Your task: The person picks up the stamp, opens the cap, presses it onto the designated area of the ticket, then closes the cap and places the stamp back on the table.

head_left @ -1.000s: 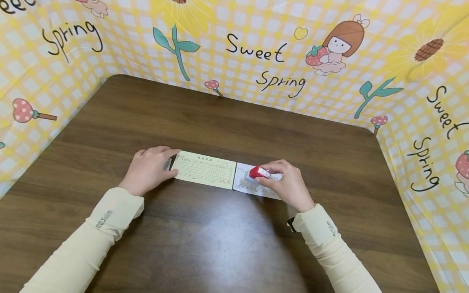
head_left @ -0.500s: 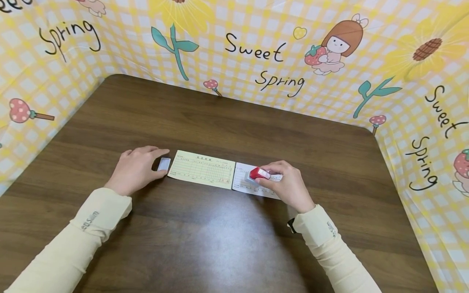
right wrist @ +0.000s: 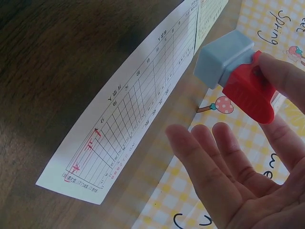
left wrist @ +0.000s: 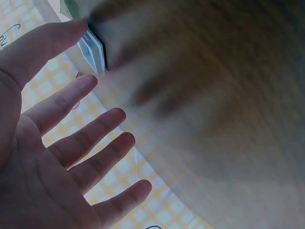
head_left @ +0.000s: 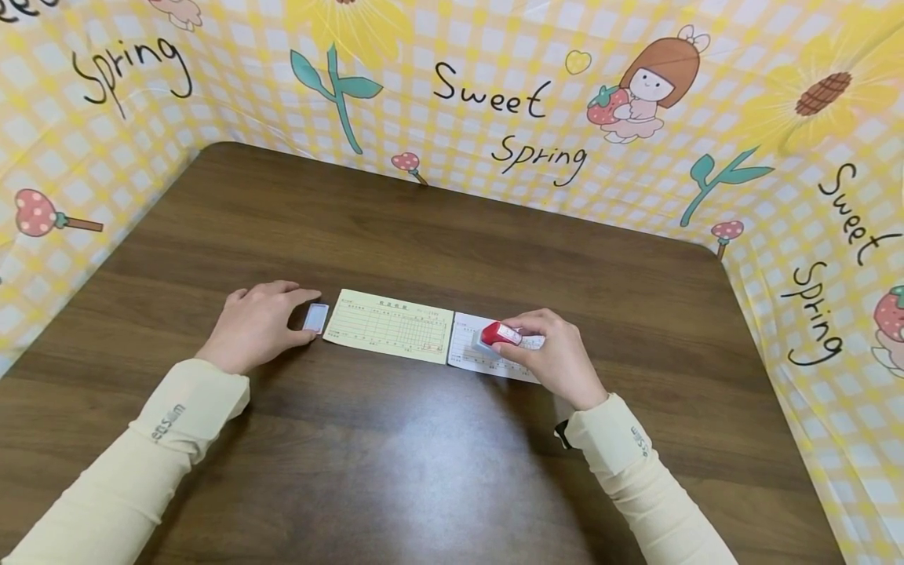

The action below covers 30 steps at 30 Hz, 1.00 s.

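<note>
My right hand (head_left: 561,353) pinches a red self-inking stamp (head_left: 502,333) between thumb and index finger, its pale blue-grey base (right wrist: 224,57) pointing away from the palm. The stamp hangs over a white receipt form (head_left: 462,357), which bears a red stamped mark (right wrist: 83,155) at one end in the right wrist view. A pale yellow receipt form (head_left: 388,326) lies to the left, with a small red mark near its lower right corner. Beside that form's left edge is a small translucent cap (head_left: 316,318). My left hand (head_left: 254,322) has its fingers spread near it, the thumb tip at the cap.
A dark brown wooden table (head_left: 424,471) lies under everything. Yellow checked cloth (head_left: 494,47) with cartoon prints rises along the back and both sides of the table. A black band (head_left: 562,433) shows at the right wrist.
My left hand has drawn away leftward from the yellow form's left edge, and the cap shows more fully. My right hand and the stamp stay nearly still.
</note>
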Tool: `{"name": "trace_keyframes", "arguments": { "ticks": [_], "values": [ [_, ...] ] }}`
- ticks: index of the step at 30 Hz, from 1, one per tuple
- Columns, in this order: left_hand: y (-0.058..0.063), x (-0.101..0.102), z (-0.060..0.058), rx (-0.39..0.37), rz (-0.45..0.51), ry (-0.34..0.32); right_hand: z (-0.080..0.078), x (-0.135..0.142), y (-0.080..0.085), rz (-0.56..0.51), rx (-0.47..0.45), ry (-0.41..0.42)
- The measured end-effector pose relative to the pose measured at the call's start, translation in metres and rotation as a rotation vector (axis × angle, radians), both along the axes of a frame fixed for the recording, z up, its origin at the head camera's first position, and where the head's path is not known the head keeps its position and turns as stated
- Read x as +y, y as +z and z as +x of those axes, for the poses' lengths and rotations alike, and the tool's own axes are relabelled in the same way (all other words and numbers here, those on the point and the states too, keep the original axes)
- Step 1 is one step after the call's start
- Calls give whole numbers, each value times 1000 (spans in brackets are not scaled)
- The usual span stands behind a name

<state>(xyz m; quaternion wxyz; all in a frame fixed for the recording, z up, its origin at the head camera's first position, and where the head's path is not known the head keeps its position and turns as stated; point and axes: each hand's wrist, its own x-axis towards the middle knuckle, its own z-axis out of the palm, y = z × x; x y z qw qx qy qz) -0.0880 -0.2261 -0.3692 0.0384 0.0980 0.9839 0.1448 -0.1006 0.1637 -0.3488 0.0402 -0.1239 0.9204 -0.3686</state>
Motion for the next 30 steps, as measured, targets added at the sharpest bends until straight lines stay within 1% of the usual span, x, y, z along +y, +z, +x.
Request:
{"name": "trace_keyframes", "arguments": {
  "ticks": [16, 30],
  "values": [
    [-2, 0, -2, -7, 6, 0, 0, -1, -1, 4, -11, -10],
    [0, 0, -4, 20, 3, 0, 0, -1, -3, -6, 12, 6]
  ]
}}
